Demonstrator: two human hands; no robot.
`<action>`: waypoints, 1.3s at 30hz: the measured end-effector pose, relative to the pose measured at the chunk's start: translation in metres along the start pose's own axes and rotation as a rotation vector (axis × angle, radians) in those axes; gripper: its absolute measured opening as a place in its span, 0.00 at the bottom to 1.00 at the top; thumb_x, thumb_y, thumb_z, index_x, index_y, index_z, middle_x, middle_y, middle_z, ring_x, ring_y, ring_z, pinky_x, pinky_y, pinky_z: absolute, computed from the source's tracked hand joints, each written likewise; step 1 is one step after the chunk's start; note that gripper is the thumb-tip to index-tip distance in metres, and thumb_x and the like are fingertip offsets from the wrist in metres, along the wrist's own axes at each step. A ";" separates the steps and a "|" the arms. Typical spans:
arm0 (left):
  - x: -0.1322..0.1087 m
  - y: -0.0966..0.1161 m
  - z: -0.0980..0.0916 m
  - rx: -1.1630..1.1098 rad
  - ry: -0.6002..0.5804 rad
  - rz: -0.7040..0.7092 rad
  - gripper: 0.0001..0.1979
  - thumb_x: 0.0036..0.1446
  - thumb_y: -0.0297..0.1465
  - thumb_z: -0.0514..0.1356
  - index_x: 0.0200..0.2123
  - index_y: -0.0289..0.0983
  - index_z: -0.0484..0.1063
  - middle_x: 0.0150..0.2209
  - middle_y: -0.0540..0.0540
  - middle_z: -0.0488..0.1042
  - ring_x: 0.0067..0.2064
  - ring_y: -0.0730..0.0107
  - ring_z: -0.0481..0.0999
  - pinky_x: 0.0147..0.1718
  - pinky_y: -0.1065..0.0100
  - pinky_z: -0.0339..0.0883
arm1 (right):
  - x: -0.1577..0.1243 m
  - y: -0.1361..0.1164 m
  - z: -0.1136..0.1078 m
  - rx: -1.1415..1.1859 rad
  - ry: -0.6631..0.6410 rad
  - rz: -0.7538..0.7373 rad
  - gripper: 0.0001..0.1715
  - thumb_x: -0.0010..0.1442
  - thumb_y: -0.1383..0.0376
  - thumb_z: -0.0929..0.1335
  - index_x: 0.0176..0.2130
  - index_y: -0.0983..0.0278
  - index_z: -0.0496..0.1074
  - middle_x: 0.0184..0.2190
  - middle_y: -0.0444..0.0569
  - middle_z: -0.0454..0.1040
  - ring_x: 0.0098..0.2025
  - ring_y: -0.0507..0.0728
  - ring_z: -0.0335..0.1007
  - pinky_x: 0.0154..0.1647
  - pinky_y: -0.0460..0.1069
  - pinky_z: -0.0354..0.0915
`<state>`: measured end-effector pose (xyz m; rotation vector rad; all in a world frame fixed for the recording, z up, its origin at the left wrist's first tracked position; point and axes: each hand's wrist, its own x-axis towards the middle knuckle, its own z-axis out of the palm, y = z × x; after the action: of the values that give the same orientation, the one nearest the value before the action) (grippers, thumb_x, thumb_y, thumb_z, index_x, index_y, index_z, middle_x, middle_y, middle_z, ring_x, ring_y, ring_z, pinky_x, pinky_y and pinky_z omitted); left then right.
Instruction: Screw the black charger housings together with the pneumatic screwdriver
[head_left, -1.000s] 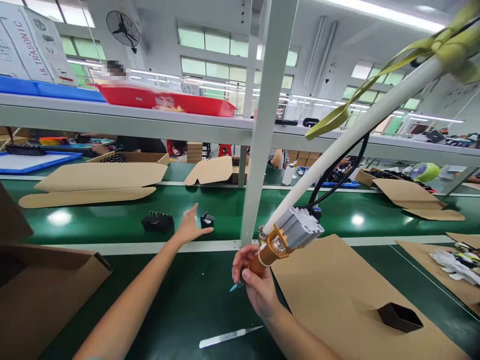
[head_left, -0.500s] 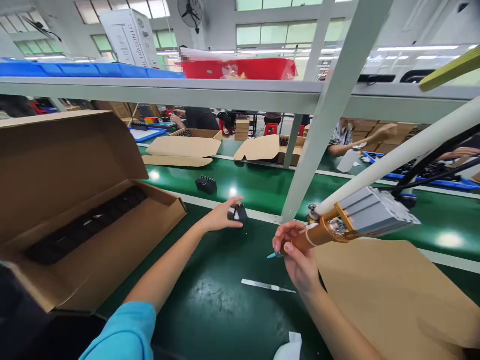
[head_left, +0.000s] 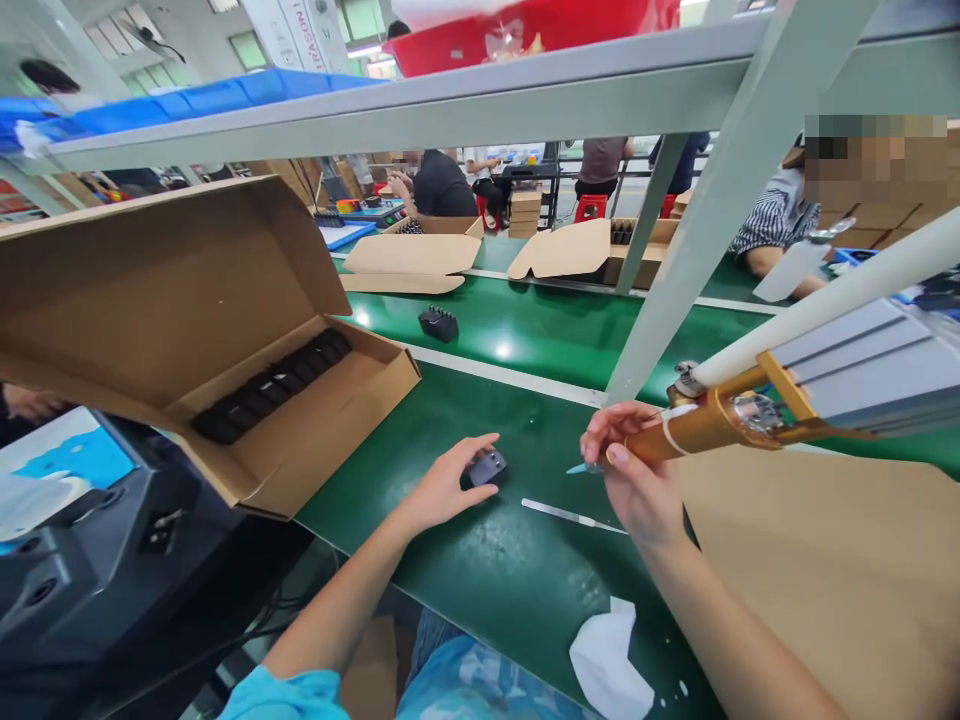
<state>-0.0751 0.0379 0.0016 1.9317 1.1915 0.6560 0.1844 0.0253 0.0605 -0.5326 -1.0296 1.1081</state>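
Observation:
My left hand (head_left: 446, 488) rests on the green table with its fingers curled round a small black adapter-like part (head_left: 487, 466). My right hand (head_left: 637, 478) grips the gold-coloured barrel of a hanging dispenser tool (head_left: 701, 428), whose blue tip (head_left: 579, 468) points left toward the part. The tool's grey block and white hose (head_left: 825, 300) run up to the right. A thin metal blade (head_left: 571, 516) lies on the table between my hands.
An open cardboard box (head_left: 300, 440) with a row of black parts stands at the left. Another black part (head_left: 439, 323) sits on the green belt. A cardboard sheet (head_left: 825, 580) lies at the right, white tissue (head_left: 611, 660) near the front edge. A slanted shelf post (head_left: 712, 200) rises ahead; other people sit beyond.
My left hand picked the small black part off the belt and drew it back toward me onto the near table. My view swung left and down, and the open box came into sight.

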 end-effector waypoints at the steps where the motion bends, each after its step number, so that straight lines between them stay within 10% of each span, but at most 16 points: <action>1: -0.001 -0.003 0.002 -0.080 0.034 -0.033 0.33 0.55 0.38 0.65 0.62 0.46 0.61 0.56 0.41 0.70 0.56 0.58 0.71 0.54 0.55 0.68 | 0.000 0.000 0.000 0.004 -0.003 -0.005 0.15 0.55 0.63 0.72 0.44 0.57 0.70 0.34 0.44 0.71 0.27 0.51 0.68 0.30 0.50 0.66; 10: -0.008 -0.007 0.018 -0.165 0.316 -0.128 0.14 0.59 0.43 0.60 0.39 0.40 0.79 0.48 0.40 0.78 0.49 0.56 0.77 0.46 0.58 0.73 | -0.004 -0.001 0.007 0.027 -0.016 0.005 0.15 0.56 0.62 0.72 0.44 0.57 0.70 0.34 0.44 0.72 0.27 0.51 0.67 0.30 0.50 0.64; 18: -0.019 0.007 0.046 0.261 0.227 -0.143 0.23 0.55 0.44 0.64 0.51 0.41 0.73 0.47 0.40 0.79 0.47 0.51 0.78 0.45 0.55 0.71 | -0.013 -0.001 0.017 0.064 -0.064 0.011 0.15 0.58 0.62 0.71 0.46 0.56 0.68 0.36 0.45 0.71 0.28 0.51 0.68 0.32 0.51 0.65; 27: -0.014 0.048 0.065 0.185 0.231 -0.021 0.16 0.55 0.39 0.63 0.47 0.44 0.72 0.38 0.48 0.80 0.34 0.63 0.79 0.34 0.65 0.71 | -0.019 -0.002 0.022 0.056 -0.096 0.017 0.15 0.58 0.58 0.71 0.44 0.56 0.68 0.36 0.44 0.70 0.29 0.52 0.67 0.36 0.53 0.66; 39: -0.017 0.053 0.061 0.175 0.251 0.029 0.15 0.53 0.35 0.65 0.44 0.41 0.73 0.39 0.47 0.80 0.37 0.62 0.80 0.38 0.64 0.73 | -0.019 -0.003 0.021 0.062 -0.121 -0.015 0.08 0.60 0.60 0.69 0.40 0.58 0.70 0.37 0.44 0.68 0.29 0.51 0.68 0.37 0.53 0.66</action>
<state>-0.0104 -0.0120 0.0089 2.0592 1.4170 0.8537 0.1658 0.0043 0.0655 -0.4122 -1.0985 1.1663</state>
